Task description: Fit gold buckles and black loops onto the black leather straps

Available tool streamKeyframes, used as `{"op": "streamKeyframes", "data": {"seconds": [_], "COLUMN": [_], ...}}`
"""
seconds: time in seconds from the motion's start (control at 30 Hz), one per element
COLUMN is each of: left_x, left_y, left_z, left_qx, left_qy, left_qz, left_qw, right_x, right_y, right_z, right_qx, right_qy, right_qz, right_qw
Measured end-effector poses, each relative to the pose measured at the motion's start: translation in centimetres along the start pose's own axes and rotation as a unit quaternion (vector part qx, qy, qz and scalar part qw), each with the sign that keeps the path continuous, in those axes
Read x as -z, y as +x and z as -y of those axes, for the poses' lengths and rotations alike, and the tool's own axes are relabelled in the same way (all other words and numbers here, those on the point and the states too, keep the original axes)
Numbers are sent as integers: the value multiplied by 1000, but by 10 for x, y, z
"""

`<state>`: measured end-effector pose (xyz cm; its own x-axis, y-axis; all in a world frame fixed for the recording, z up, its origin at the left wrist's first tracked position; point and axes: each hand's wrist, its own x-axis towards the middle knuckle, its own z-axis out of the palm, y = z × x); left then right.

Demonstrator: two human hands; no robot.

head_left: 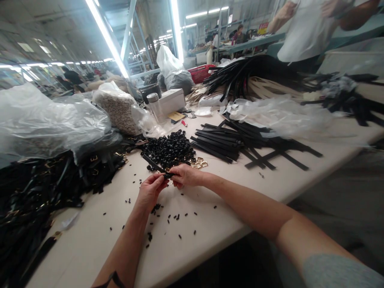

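Observation:
My left hand and my right hand meet over the white table, both pinched on one black strap that runs up and left from my fingers. Just beyond them lies a heap of small black loops. A few gold buckles sit to the right of my right hand. Small black bits are scattered on the table under my wrists.
A stack of black straps lies at the right, a tangled pile of finished black straps at the left. Clear plastic bags, a metal flask and a white box stand behind. Another person in a white shirt stands at the far right.

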<state>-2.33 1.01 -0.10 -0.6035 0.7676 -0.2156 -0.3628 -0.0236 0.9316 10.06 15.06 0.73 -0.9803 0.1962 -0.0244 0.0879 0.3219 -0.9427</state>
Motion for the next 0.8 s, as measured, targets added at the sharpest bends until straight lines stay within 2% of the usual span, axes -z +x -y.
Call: {"op": "streamKeyframes", "data": {"seconds": [0.1,0.23,0.33,0.5,0.8], "left_x": [1,-2,-6,-8,-5], "left_y": [-1,-2,-4,-9,-5], "left_z": [0,1,1,0,6], "left_qx": [4,-3,-71,-176,-186], "left_qy": [5,-4,43,167,242], "left_qz": [16,-3,-31,-51,-27], "left_qw": [1000,1000,996,969,952], "right_x": [0,0,0,1,-1], "right_y": [0,1,2,2,4], "right_z": [-1,-2,-2,-1,-2], "right_qx": [11,7,-1,-15,-11], "right_qy": [1,3,12,5,2], "right_qz": [-1,-13,-17,-13,-4], "right_qw": [1000,1000,1000,1000,1000]}}
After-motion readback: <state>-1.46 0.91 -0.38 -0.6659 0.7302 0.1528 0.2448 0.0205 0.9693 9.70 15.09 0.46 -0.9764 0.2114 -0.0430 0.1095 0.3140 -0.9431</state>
